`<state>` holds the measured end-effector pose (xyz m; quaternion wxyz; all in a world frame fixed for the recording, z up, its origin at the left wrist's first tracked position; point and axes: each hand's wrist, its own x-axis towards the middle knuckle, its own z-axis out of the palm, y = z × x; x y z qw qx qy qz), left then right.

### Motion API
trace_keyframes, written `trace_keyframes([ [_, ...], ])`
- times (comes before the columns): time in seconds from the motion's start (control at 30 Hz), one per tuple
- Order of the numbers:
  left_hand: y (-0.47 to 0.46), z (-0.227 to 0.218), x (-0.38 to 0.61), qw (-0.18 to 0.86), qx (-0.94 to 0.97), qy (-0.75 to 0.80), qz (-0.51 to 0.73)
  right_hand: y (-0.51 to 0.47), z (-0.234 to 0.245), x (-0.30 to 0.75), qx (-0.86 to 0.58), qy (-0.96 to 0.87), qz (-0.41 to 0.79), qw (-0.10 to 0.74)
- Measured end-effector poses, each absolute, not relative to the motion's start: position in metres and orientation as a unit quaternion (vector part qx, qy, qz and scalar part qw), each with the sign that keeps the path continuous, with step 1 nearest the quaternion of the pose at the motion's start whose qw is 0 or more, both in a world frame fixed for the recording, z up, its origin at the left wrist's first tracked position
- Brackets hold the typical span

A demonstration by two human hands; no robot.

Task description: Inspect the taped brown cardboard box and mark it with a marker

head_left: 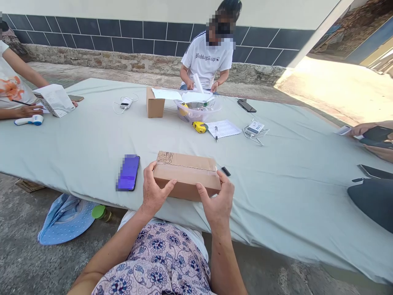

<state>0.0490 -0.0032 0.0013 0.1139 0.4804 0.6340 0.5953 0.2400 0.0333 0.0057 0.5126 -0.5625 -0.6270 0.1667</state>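
A closed brown cardboard box (187,174) rests on the cloth-covered table in front of me, with clear tape along its top seam and black scribbles at its far left corner. My left hand (155,188) grips its left end, thumb on the near face. At the opposite end my right hand (217,196) holds the box the same way. A phone (128,173) with a purple-blue screen lies left of my left hand. Just beyond my right fingertips is a small black object (226,171), its kind unclear.
Farther back are a yellow tape measure (199,127), a printed sheet (224,128) with a pen, a clear plastic basin (199,110) and a small carton (155,104). A person (208,53) sits opposite; others sit at both sides. A blue hat (66,219) lies below the table edge (86,198).
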Motion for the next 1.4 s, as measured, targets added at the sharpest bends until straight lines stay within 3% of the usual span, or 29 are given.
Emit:
trace_keyframes([
  [0.37, -0.002, -0.002, 0.055, 0.041, 0.504, 0.654, 0.563, 0.03, 0.004, 0.231, -0.58, -0.632, 0.133, 0.497],
  [0.6, -0.002, -0.001, 0.053, 0.062, 0.497, 0.643, 0.579, 0.03, 0.006, 0.238, -0.572, -0.613, 0.174, 0.517],
  [0.87, -0.003, 0.008, 0.046, 0.128, 0.467, 0.628, 0.61, 0.032, 0.008, 0.248, -0.531, -0.532, 0.314, 0.58],
  [1.07, -0.002, 0.006, 0.046, 0.183, 0.428, 0.616, 0.635, 0.031, 0.008, 0.25, -0.532, -0.52, 0.326, 0.583],
  [1.4, -0.001, 0.004, 0.042, 0.132, 0.486, 0.615, 0.607, 0.034, 0.006, 0.251, -0.571, -0.521, 0.279, 0.57],
])
